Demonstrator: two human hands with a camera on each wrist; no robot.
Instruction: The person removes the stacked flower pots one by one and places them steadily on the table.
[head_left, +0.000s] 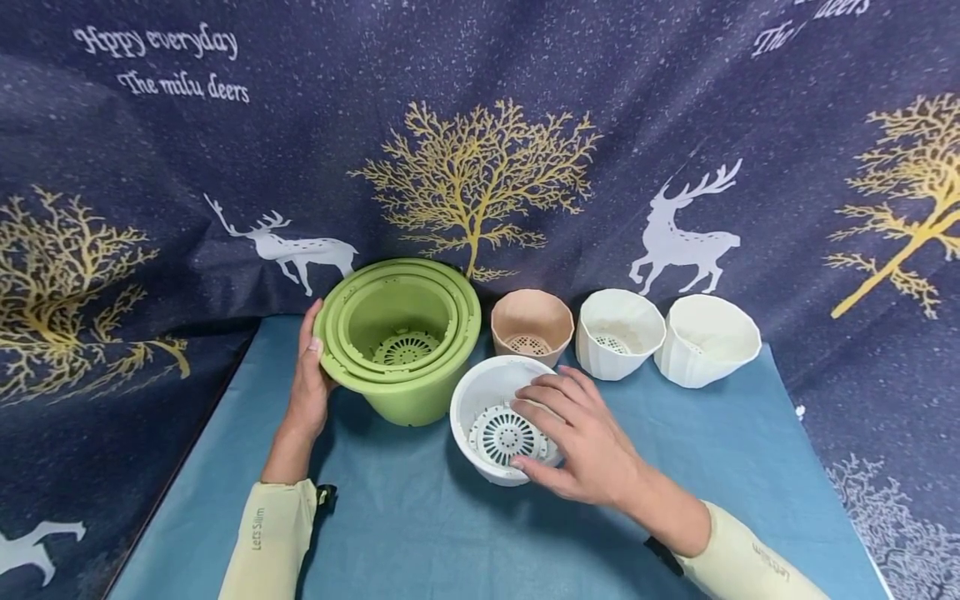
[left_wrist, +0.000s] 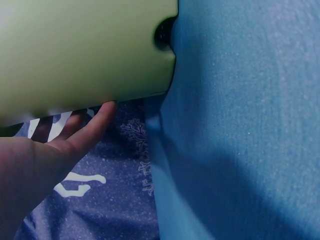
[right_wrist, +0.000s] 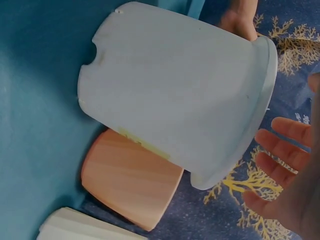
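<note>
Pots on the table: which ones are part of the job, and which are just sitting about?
Probably part of the job:
- nested green pots, with the left hand holding the rim
- round white pot, with the right hand by its rim

Seemingly just sitting about:
- brown pot
- two ridged white pots

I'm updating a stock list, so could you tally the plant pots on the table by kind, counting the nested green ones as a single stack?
Nested green stack: 1
Round white pot: 1
Faceted white pots: 2
Faceted terracotta pot: 1
Total: 5
</note>
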